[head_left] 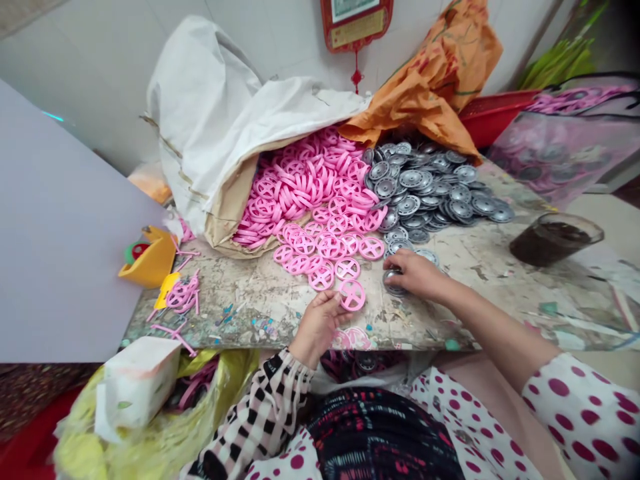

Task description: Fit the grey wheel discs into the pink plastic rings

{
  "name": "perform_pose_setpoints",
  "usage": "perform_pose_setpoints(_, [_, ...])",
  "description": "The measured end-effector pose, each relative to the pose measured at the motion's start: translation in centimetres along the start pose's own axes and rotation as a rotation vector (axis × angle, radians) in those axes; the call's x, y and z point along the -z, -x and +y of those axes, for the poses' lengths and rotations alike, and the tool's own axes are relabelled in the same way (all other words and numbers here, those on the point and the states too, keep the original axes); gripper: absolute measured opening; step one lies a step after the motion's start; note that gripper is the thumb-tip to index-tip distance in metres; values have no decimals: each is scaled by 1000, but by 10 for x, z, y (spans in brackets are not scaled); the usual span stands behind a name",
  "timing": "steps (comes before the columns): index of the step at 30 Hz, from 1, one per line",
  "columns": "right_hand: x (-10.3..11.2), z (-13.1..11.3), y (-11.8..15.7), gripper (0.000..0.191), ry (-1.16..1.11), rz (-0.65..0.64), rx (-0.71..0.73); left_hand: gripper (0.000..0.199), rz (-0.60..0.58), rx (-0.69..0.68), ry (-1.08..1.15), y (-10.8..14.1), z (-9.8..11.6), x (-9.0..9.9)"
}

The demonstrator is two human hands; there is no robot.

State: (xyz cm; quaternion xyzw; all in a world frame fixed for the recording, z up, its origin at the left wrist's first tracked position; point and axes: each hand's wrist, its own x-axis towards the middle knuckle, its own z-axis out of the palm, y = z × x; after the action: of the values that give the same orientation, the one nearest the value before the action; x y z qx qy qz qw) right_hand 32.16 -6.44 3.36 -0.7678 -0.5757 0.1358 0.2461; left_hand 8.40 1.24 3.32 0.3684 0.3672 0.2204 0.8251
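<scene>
We see the left hand (316,327) pinching a pink plastic spoked ring (353,295) at lower centre, and the right hand (415,275) curled over a silver metal disc (391,283) nearby. Pink rings (305,187) and silver discs (425,190) are piled above. The red wall plaque (356,20) at top centre: writing unreadable.

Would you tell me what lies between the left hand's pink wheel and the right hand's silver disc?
The head view shows only stained tabletop between that pink wheel and silver disc.
</scene>
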Motion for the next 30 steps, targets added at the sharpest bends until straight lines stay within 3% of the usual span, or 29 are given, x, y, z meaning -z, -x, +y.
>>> perform_pose_setpoints(2, [2, 4, -4, 14, -256, 62, -92, 28, -20, 48, 72, 1, -2, 2])
perform_pose_setpoints(5, [4, 0, -3, 27, -645, 164, -237, 24, -36, 75, 122, 1, -3, 3])
perform_pose_setpoints(9, [-10, -34, 12, 34, -897, 272, -308, 22, -46, 84, 161, 1, -4, -4])
perform_pose_setpoints(11, [-25, -57, 24, 27, -867, 326, -245, 24, -66, 82, 185, 2, -4, -9])
perform_pose_setpoints(14, [-46, -85, 42, 17, -616, 411, -111, 30, -84, 41, 189, 6, -4, -16])
perform_pose_setpoints(18, [-53, -97, 55, 25, -423, 393, -17, 35, -61, -40, 120, 13, -2, -19])
perform_pose_setpoints(22, [-47, -97, 56, 26, -493, 231, -45, 35, 1, -82, 70, 17, -3, -19])
perform_pose_setpoints(25, [-47, -98, 55, 18, -584, 186, -118, 33, 27, -130, 25, 18, -6, -19])
perform_pose_setpoints(28, [-51, -98, 58, 17, -656, 168, -207, 31, 3, -127, -117, 17, -4, -13])
perform_pose_setpoints(30, [-54, -99, 65, 16, -649, 82, -206, 33, -27, -119, -244, 14, 3, -3])
